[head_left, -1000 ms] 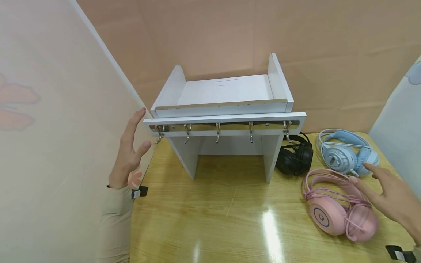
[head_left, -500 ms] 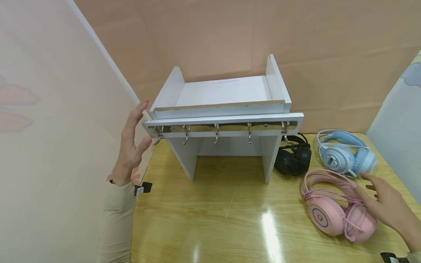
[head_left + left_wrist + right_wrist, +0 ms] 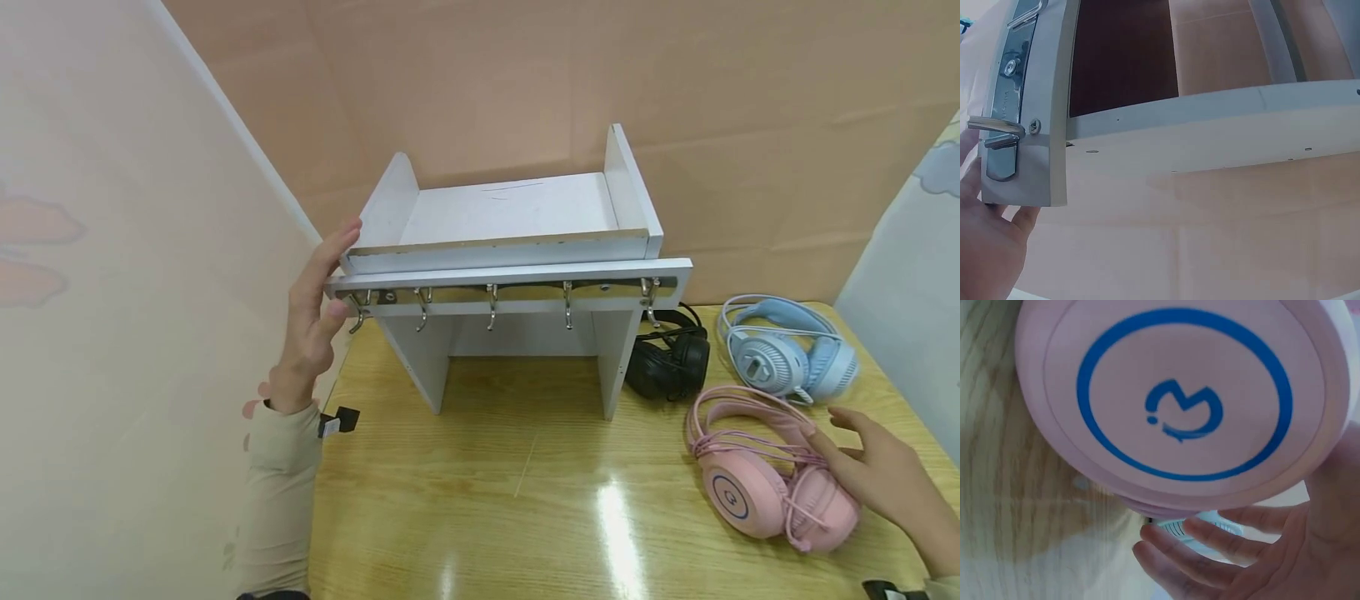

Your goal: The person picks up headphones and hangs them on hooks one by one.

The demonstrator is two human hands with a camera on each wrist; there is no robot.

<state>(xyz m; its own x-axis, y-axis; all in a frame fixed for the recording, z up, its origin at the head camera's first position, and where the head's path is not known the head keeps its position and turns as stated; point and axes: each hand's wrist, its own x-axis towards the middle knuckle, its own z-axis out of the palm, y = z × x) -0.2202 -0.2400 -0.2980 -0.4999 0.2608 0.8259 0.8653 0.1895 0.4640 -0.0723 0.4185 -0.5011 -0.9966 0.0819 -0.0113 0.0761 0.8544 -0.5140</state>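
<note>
A white shelf rack (image 3: 517,272) stands on the table, with a metal strip of several hooks (image 3: 492,307) across its front board. My left hand (image 3: 311,321) is at the board's left end, its fingers extended along the side panel and its thumb near the end hook. In the left wrist view, fingers pass behind the board's end (image 3: 1025,169); firm contact is unclear. Pink headphones (image 3: 746,492), wrapped with their cable, lie at the right. Beside them is my right hand (image 3: 881,471), thumb at the headband, other fingers loosely extended. The earcup (image 3: 1185,444) partly hides that hand.
Black headphones (image 3: 667,362) lie against the rack's right leg. Light blue headphones (image 3: 787,350) sit behind the pink ones. A pale wall (image 3: 150,333) rises close on the left, a brown backdrop (image 3: 765,167) behind. The tabletop (image 3: 517,517) is glossy wood.
My left hand has moved right, from beside the rack to its left end. My right hand has moved left toward the pink headphones' headband. The view has shifted slightly.
</note>
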